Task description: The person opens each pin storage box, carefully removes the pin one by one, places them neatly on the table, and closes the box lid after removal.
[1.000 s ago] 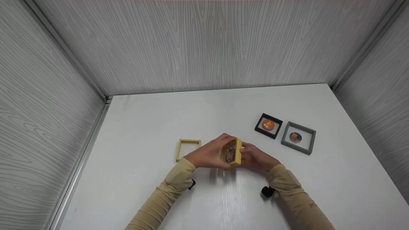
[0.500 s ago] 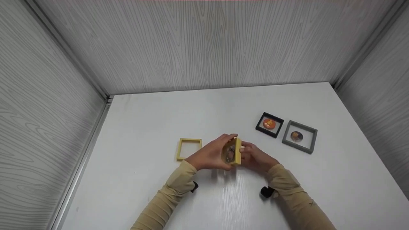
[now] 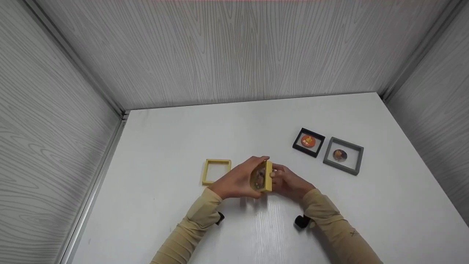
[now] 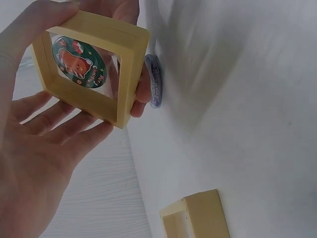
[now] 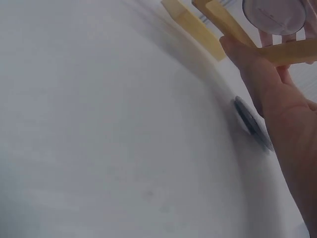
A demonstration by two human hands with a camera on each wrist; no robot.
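Both hands hold a deep yellow square display frame (image 3: 268,176) upright above the white table. Inside its clear film sits a round badge (image 4: 79,62), green with an orange bear. My left hand (image 3: 238,179) spans the frame from the left, thumb on one edge and fingertips along the opposite one. From the other side my right hand (image 3: 291,183) grips the frame's edge, its thumb (image 5: 247,54) at a corner in the right wrist view. Another round badge (image 4: 154,82) shows on the table just beyond the right fingers; in the head view the hands hide it.
An empty yellow frame half (image 3: 218,161) lies left of the hands. To the right lie a black frame (image 3: 297,142) holding an orange badge (image 3: 308,141) and a grey frame (image 3: 342,168) with a dark round badge (image 3: 340,155). Wood-grain panels (image 3: 238,55) enclose the table.
Both hands and the yellow display frame have shifted slightly left in the head view. The grip looks the same, and the other frames stay in place on the table.
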